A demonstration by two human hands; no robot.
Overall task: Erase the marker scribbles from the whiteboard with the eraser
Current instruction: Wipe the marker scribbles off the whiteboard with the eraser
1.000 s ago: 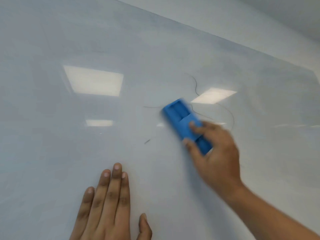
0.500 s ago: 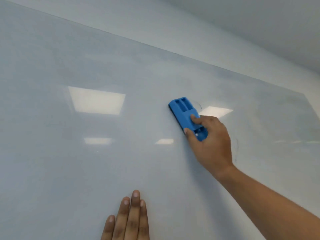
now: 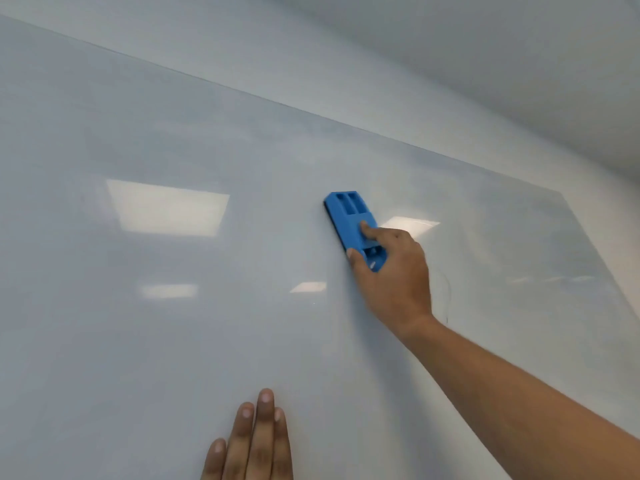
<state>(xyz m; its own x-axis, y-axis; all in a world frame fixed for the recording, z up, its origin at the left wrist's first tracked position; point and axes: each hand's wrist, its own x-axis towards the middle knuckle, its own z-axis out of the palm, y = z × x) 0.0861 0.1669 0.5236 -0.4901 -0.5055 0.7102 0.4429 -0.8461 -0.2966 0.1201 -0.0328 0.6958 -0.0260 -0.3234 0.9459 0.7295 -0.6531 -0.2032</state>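
Observation:
A glossy whiteboard (image 3: 173,341) fills most of the head view. My right hand (image 3: 394,271) presses a blue plastic eraser (image 3: 349,216) flat against the board near its upper middle, thumb on the eraser's left side and index finger on top. A faint thin marker line (image 3: 447,299) curves down just right of my right wrist. My left hand (image 3: 252,441) lies flat on the board at the bottom edge, fingers together and extended, holding nothing; its palm is cut off by the frame.
The board's top edge (image 3: 311,114) runs diagonally, with a plain wall above it. Its right edge (image 3: 595,244) slants down at the far right. Ceiling light reflections (image 3: 166,206) glare on the board.
My right hand has swept the eraser up and to the right over the scribbles; most dark lines seen a second ago are gone. The view has tilted upward, so my left hand sits lower.

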